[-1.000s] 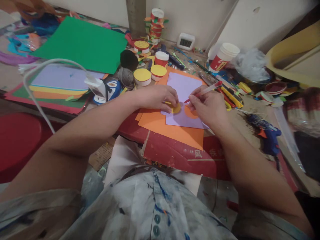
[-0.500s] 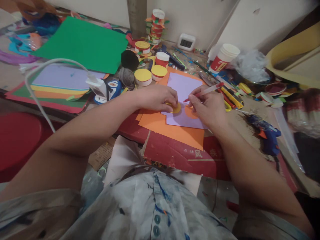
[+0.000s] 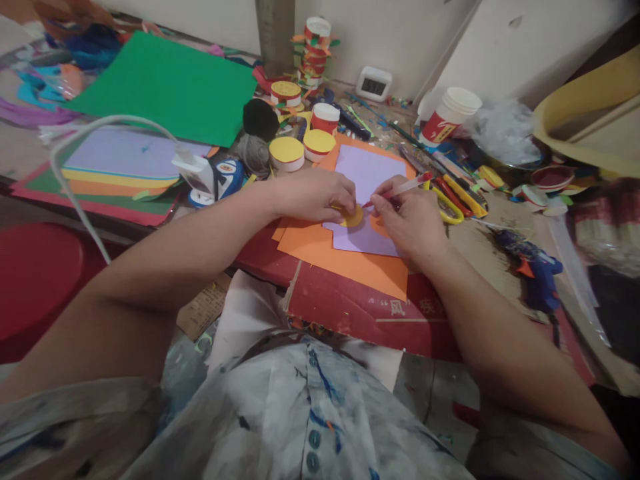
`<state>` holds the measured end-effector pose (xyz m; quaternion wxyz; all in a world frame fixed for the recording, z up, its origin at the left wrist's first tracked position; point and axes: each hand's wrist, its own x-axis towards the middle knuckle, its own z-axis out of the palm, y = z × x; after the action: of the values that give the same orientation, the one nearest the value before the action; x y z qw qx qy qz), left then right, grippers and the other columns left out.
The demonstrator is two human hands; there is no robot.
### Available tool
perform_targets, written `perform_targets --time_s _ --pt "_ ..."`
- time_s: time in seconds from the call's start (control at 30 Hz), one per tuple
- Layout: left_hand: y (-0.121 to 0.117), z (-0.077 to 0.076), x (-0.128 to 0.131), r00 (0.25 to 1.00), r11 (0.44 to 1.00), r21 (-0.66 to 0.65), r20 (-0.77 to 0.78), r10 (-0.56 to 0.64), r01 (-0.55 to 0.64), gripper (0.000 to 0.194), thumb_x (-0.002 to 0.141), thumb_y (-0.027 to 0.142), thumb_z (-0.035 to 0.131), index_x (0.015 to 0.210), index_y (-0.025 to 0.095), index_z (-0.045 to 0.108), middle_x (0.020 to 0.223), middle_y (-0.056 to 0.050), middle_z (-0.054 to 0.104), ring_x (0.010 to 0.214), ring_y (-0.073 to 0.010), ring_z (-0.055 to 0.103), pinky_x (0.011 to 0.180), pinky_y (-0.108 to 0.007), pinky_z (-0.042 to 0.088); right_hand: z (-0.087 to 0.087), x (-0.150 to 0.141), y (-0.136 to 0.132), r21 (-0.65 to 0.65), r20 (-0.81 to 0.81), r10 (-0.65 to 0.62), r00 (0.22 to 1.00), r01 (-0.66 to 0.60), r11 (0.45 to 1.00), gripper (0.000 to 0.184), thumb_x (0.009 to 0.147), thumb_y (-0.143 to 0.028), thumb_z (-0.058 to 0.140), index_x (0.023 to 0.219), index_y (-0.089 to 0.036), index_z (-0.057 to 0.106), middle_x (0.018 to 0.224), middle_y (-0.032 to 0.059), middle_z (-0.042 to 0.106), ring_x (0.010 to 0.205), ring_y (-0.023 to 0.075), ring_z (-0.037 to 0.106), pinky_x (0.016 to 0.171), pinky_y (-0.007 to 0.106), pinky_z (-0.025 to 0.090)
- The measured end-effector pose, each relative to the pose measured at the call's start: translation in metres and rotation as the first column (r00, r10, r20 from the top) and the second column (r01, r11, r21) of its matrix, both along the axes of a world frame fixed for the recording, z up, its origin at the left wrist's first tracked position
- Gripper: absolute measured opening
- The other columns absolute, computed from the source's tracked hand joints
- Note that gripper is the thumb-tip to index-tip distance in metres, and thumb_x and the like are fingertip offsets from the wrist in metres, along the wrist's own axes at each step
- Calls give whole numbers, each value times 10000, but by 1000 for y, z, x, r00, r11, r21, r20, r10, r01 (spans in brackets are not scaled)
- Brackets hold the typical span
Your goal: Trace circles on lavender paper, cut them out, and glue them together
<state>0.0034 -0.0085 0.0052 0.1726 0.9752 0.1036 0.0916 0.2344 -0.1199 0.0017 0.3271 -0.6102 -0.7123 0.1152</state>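
In the head view my left hand point(image 3: 333, 197) presses its curled fingertips on a yellow disc point(image 3: 355, 217), which lies flat on a purple sheet of paper point(image 3: 373, 167). My right hand point(image 3: 413, 217) is closed around a red pen point(image 3: 409, 185) with a clear barrel. The pen's tip meets the purple sheet at or very near the disc's right edge. Under the purple sheet lies a larger orange sheet point(image 3: 350, 268). A bit of orange shows beside my right fingers, partly covered by the hand.
Yellow-topped round boxes point(image 3: 286, 153) stand beyond my left hand. To the right are yellow-handled scissors point(image 3: 453, 212), cutters point(image 3: 465, 193), a paper cup point(image 3: 450, 117) and a blue glue gun point(image 3: 543, 277). A white cable point(image 3: 63, 180) loops over stacked paper, left of a green sheet point(image 3: 170, 87).
My right hand has shifted slightly left with the pen, bringing its tip closer to the yellow disc. More of the scissors' handle shows. My left hand stays on the disc.
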Motion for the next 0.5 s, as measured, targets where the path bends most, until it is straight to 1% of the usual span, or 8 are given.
perform_targets --time_s 0.1,0.23,0.4,0.5 --pt "0 0 0 1000 1000 8 1 -10 10 296 988 288 704 1229 330 871 1262 -35 842 1175 -214 733 1002 -304 508 -1 0 0 3 9 8 1000 -8 1000 97 1009 -299 668 934 -248 703 798 56 771 726 256 726 747 402 560" --pt "0 -1 1 1000 1000 -19 17 -14 14 254 992 290 721 1188 324 878 1263 -40 840 1169 -215 734 1003 -304 497 -2 -1 0 30 23 19 1000 -20 999 155 1025 -342 654 910 -246 693 841 66 783 735 250 725 762 400 558" --pt "0 -2 1 1000 1000 -9 5 -7 7 272 988 290 705 1189 340 882 1280 -33 838 1174 -215 729 991 -308 499 -2 0 0 18 28 20 999 -21 1000 214 1044 -427 654 916 -256 676 792 57 762 723 254 714 751 398 548" --pt "0 -1 1 1000 1000 5 -3 -7 8 279 989 289 695 1192 335 881 1282 -33 839 1178 -213 726 989 -302 503 -1 0 0 27 49 28 998 -29 999 214 1040 -409 664 883 -264 658 817 65 762 733 253 706 759 402 543"
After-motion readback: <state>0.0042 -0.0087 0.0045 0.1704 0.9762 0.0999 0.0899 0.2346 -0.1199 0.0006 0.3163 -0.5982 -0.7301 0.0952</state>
